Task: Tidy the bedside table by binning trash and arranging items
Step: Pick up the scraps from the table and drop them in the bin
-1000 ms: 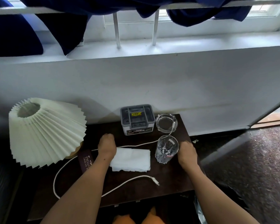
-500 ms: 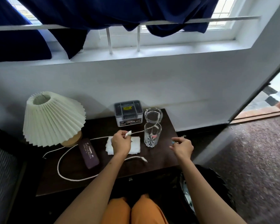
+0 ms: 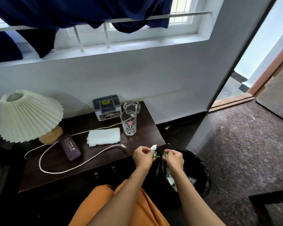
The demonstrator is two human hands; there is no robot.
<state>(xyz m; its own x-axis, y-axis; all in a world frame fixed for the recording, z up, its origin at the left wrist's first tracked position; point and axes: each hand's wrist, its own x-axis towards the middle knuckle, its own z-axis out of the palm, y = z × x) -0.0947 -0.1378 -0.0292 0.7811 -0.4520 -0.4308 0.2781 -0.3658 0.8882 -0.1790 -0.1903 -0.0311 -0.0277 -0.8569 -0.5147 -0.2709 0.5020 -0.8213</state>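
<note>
Both hands are holding small bits of trash just past the front right corner of the bedside table (image 3: 104,162), over the black bin (image 3: 201,173) on the floor. The left hand (image 3: 143,158) is pinching 2 things: a white scrap of paper (image 3: 153,147) and a green wrapper (image 3: 155,155). The right hand (image 3: 174,159) is pinching another green wrapper piece (image 3: 165,154). The bin is already holding some paper and wrappers.

This looks like the binning step. The next move is probably easy: both hands are needing to let go while they are right over the bin's mouth, so nothing is falling on the floor. The left hand is sitting near the bin's left rim, so it may need to move a little to the right first.

Things are waiting on the table for arranging. A pleated lamp (image 3: 29,116) is standing at the left edge. A grey box (image 3: 106,107) and a glass ashtray (image 3: 131,107) are sitting at the back edge. A drinking glass (image 3: 128,124) is standing just in front of the ashtray. A folded white tissue (image 3: 104,137) is lying in the middle, and a dark purple case (image 3: 70,149) is lying to its left. A white cable (image 3: 75,167) is looping loosely across the front and looks like it needs coiling.
</note>
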